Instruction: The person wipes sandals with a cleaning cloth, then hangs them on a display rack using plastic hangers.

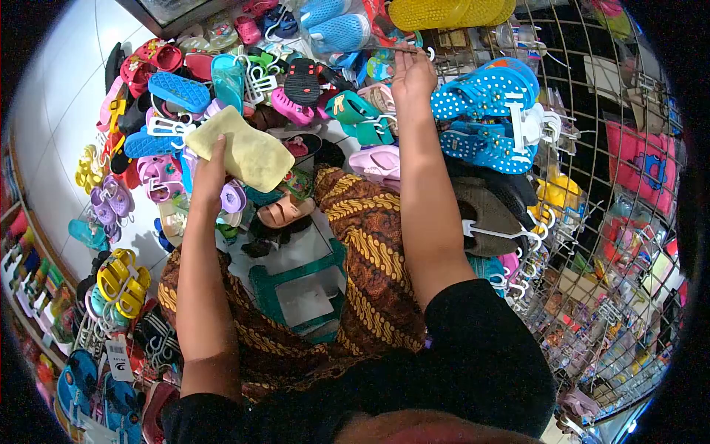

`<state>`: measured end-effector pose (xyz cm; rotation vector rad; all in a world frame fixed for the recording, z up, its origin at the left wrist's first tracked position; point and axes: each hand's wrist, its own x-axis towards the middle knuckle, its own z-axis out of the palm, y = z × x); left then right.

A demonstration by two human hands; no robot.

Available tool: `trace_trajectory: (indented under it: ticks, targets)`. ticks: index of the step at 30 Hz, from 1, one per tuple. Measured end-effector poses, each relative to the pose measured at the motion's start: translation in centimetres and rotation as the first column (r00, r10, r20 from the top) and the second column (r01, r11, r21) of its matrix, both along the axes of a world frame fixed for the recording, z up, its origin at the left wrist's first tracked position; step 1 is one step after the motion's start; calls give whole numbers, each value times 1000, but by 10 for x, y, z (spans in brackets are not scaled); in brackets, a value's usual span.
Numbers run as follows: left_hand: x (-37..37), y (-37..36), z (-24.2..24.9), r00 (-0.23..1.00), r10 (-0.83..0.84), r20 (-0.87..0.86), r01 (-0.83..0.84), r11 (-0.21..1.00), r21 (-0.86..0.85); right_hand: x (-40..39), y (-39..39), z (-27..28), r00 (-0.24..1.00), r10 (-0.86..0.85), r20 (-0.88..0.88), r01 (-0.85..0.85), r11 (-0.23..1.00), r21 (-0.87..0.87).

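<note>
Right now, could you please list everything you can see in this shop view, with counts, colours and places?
soft yellow cloth: one, pale yellow, upper left of centre, held in the left hand.
blue dotted rubber sandals on white hanger: one pair, bright blue, upper right on the wire rack.
yellow plastic sandals: one pair, yellow, lower left.
small children's sandals: many, mixed colours, heaped across the top left.
wire grid rack: one, grey metal, right side.
brown batik cloth: one, brown and gold, centre.
left hand: gripping the cloth.
right hand: raised at the rack, touching a hanger hook.
</note>
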<state>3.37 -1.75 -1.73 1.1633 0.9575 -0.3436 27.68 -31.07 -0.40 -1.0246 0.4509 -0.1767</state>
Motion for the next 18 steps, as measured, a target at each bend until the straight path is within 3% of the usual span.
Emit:
trace_trajectory:
  ticks: [10,13,16,18]
  targets:
    - [3,-1,-4,999,41,29,-41,999,-2,3,-4,-2,997,-44,-69,49,996,70]
    - [5,1,4,1000,29,6,-29,999,-32,-6,11,4,968,-160,-193,157,987,-31]
    - [6,2,0,999,41,-3,-41,998,-40,-19,25,9,944,-160,-290,151,987,-52]
    - [5,1,0,999,41,15,-41,998,-42,-22,34,11,939,46,-340,-109,980,-169]
